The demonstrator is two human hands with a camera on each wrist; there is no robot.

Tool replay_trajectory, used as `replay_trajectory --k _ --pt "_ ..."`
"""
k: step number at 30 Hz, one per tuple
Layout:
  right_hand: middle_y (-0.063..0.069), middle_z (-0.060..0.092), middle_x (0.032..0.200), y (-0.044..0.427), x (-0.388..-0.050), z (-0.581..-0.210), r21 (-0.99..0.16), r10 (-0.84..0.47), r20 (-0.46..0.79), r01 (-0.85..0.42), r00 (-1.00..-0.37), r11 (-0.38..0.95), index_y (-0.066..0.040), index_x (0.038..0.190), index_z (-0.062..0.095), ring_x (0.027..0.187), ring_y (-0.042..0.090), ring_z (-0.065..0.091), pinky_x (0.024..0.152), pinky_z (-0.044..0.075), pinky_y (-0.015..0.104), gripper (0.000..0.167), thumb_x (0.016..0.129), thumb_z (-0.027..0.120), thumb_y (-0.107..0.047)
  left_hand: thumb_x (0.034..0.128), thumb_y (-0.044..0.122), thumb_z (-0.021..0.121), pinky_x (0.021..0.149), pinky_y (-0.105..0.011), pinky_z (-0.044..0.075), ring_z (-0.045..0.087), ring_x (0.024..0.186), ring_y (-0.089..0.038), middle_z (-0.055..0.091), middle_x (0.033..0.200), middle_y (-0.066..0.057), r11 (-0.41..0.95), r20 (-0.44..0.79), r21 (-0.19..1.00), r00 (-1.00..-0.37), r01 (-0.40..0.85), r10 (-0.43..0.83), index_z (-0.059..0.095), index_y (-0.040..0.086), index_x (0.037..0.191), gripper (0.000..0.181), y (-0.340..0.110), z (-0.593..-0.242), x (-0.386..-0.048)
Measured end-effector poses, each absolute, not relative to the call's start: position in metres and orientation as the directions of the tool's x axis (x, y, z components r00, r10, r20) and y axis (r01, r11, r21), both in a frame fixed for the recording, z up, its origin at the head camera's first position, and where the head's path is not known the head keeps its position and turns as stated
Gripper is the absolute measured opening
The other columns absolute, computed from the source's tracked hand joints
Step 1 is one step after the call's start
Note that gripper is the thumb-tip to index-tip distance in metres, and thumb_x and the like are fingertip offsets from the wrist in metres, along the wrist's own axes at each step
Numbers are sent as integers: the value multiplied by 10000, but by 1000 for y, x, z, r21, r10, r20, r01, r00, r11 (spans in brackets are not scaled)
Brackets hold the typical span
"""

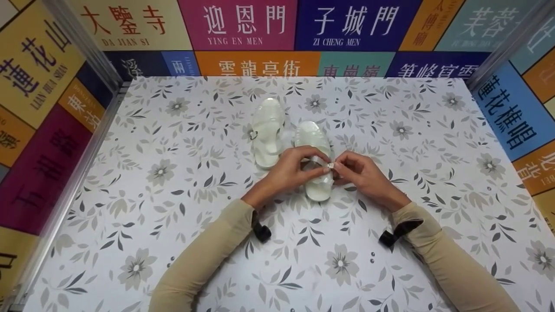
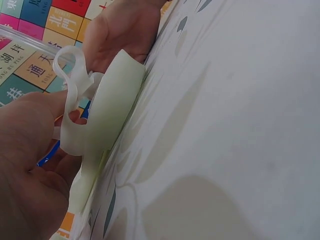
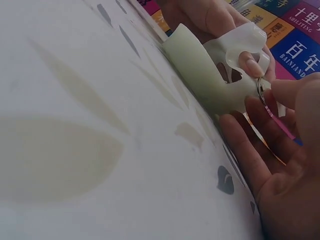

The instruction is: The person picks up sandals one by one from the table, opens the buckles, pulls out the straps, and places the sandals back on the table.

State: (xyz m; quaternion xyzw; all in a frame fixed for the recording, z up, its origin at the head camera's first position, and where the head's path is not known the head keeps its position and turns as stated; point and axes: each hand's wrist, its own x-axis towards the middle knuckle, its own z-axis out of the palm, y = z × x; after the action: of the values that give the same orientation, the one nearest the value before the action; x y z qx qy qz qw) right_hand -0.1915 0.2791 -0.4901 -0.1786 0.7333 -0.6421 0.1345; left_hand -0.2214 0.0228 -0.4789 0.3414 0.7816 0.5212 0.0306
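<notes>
Two pale green sandals lie on the patterned table. The right-hand sandal (image 1: pixel 319 191) is between both hands, its strap (image 2: pixel 75 100) looping up in the left wrist view. The left hand (image 1: pixel 292 169) pinches that strap from the left side. From the right, the right hand (image 1: pixel 362 175) pinches a small metal buckle (image 3: pixel 261 89) at the strap's outer side with thumb and fingers. The other sandal (image 1: pixel 268 125) lies to the left, a little farther back, untouched, with a small buckle (image 1: pixel 254 134) at its left edge.
The table (image 1: pixel 217 268) has a white cover with grey flowers and leaves. Coloured panels with writing (image 1: pixel 245 24) stand behind it and along both sides. A metal rail (image 1: pixel 78 173) runs down the left edge.
</notes>
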Motion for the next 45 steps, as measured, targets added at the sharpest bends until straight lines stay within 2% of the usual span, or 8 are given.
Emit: replay_trajectory --k 6,13,20,27,33,45 --pt "107 680 1043 279 -191 -489 -996 -450 33 -65 -893 56 129 1130 618 990 225 744 882 674 475 286 1117 608 -156 977 242 837 1061 -239 560 695 1160 -56 786 1182 85 224 302 837 -763 499 571 802 195 1127 161 24 -479 -220" --pt "111 710 1072 279 -192 -490 -993 -441 21 -69 -897 92 76 1160 671 988 244 762 866 676 478 271 1104 647 -189 974 241 840 1073 -249 549 695 1162 -57 784 1173 93 219 308 836 -761 503 571 803 195 1127 164 23 -478 -221" --pt "129 690 1007 278 -191 -488 -1000 -438 24 -15 -899 -24 156 1090 614 924 245 745 823 675 522 315 1098 642 -157 965 256 852 1045 -238 573 705 1125 -55 784 1152 85 216 312 840 -769 497 557 800 191 1105 162 23 -480 -221" --pt "131 697 1009 278 -191 -490 -999 -427 22 -31 -904 15 130 1128 642 896 238 760 803 680 497 291 1099 651 -160 946 276 872 1007 -245 593 705 1070 -52 783 1123 89 219 278 865 -793 452 542 804 197 1083 171 23 -479 -221" --pt "123 708 1048 280 -193 -491 -999 -450 10 -24 -893 24 117 1140 637 970 233 769 848 676 490 284 1100 650 -163 953 311 864 976 -252 566 699 1070 -43 788 1119 114 237 293 846 -788 478 542 808 220 1075 162 23 -481 -222" --pt "130 722 1088 280 -193 -491 -998 -447 -1 -28 -894 58 70 1167 647 974 234 778 840 682 449 275 1109 641 -199 947 306 870 1004 -256 569 703 1092 -46 788 1128 109 233 298 845 -785 481 543 808 218 1077 170 22 -481 -222"
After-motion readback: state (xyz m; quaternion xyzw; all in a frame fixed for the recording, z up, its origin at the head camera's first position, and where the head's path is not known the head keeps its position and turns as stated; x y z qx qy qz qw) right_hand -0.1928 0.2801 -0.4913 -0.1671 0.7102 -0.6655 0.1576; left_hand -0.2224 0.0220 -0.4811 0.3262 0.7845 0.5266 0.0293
